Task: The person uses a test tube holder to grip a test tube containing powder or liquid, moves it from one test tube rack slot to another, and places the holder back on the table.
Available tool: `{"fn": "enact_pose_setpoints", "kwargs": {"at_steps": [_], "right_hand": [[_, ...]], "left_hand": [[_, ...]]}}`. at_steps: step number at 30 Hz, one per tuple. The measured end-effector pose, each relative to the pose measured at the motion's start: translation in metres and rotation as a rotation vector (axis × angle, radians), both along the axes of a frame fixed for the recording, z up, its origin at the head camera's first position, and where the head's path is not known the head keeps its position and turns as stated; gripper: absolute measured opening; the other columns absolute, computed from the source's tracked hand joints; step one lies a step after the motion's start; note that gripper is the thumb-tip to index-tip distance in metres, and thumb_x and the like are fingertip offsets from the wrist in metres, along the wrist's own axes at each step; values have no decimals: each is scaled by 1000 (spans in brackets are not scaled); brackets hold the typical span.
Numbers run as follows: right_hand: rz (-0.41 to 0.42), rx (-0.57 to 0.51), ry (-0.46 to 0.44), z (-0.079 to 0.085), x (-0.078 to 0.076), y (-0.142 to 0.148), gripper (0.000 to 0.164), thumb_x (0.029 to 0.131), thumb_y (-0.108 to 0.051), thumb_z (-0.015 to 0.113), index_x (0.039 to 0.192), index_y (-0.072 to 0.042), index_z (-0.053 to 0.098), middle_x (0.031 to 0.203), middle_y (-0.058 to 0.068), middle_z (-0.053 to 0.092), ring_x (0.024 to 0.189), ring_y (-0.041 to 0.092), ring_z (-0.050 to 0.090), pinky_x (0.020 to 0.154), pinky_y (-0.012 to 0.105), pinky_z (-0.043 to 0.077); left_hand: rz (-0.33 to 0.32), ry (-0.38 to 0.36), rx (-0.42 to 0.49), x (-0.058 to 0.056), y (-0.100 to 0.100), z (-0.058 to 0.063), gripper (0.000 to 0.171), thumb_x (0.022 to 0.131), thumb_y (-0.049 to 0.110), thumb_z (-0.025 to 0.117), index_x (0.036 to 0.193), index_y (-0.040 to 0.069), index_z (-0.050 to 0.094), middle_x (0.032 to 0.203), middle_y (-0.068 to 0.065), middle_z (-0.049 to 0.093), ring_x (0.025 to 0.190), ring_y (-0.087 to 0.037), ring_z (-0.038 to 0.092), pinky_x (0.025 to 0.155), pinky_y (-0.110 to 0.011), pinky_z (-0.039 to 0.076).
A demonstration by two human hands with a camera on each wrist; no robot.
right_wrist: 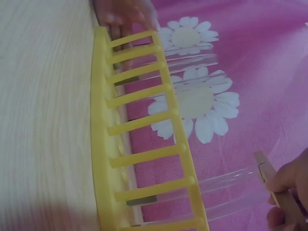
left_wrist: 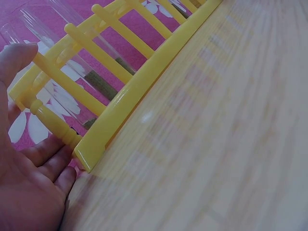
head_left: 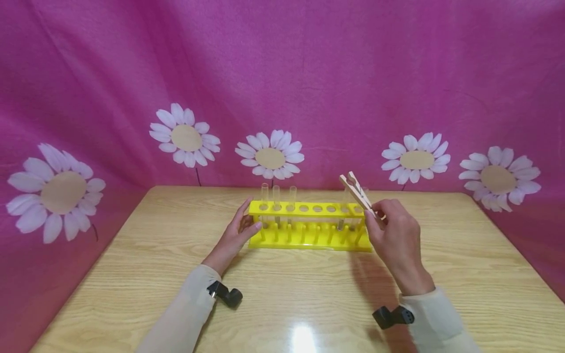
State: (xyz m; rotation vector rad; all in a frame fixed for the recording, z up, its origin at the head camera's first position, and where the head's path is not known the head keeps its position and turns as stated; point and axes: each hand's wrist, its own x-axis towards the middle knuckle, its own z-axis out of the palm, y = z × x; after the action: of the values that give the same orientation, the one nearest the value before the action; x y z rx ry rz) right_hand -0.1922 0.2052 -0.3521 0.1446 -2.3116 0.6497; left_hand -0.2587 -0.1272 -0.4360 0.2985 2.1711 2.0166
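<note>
Head view: one yellow test-tube rack (head_left: 311, 213) on the table (head_left: 273, 284), left end grasped by the left hand (head_left: 234, 236); one wooden test-tube holder (head_left: 363, 200), pinched in the right hand (head_left: 397, 242) near clear test tubes (head_left: 346, 199), which I judge a sideways knock could crack.

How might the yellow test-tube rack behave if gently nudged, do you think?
The yellow rack looks plastic and probably stiff. Its long, flat base suggests sliding before tipping, while the clear test tubes poking above it might rattle.
</note>
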Motion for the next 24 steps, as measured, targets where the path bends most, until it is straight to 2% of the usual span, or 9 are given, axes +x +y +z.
{"fn": "enact_pose_setpoints", "kwargs": {"at_steps": [4, 9, 14, 19, 21, 24], "right_hand": [[-2, 11, 6, -3, -1, -1, 13, 87, -10, 71, 91, 0, 63, 82, 11, 56, 66, 23, 49, 57, 36, 47], [1, 25, 11, -5, -1, -2, 13, 86, -9, 71, 90, 0, 63, 80, 10, 55, 65, 22, 48, 55, 35, 46], [3, 34, 0, -5, -1, -2, 12, 86, -8, 71, 88, 1, 63, 78, 10, 54, 63, 22, 47, 53, 33, 43], [5, 50, -25, -4, 0, -3, 13, 85, -7, 72, 87, 1, 63, 78, 11, 56, 63, 22, 47, 52, 31, 43], [5, 54, -42, -3, 1, -3, 13, 84, -7, 73, 88, 1, 64, 79, 11, 56, 63, 23, 47, 52, 32, 43], [1, 52, -85, -3, 1, -3, 13, 84, -7, 73, 89, 1, 64, 80, 12, 57, 63, 23, 48, 53, 32, 44]], "left_hand": [[8, 15, 2, -1, 0, -4, 71, 95, 29, 62, 151, 44, 19, 148, -8, 39, 139, -24, 33, 114, -44, 27], [-2, -7, 6, -1, 1, -2, 73, 97, 25, 60, 153, 40, 16, 150, -8, 36, 140, -25, 31, 114, -43, 25], [-13, -28, -18, 6, 2, 12, 74, 98, 22, 58, 155, 35, 13, 152, -10, 34, 140, -26, 30, 114, -42, 26], [-7, -38, -49, 16, 4, 27, 76, 96, 28, 60, 156, 32, 12, 153, -11, 32, 141, -28, 29, 114, -43, 26], [-5, -39, -50, 15, 4, 27, 77, 96, 29, 60, 156, 31, 12, 153, -12, 32, 141, -29, 29, 114, -45, 25], [-4, -39, -37, 8, 2, 17, 75, 97, 27, 60, 155, 35, 12, 153, -11, 32, 141, -28, 29, 114, -45, 25]]}}
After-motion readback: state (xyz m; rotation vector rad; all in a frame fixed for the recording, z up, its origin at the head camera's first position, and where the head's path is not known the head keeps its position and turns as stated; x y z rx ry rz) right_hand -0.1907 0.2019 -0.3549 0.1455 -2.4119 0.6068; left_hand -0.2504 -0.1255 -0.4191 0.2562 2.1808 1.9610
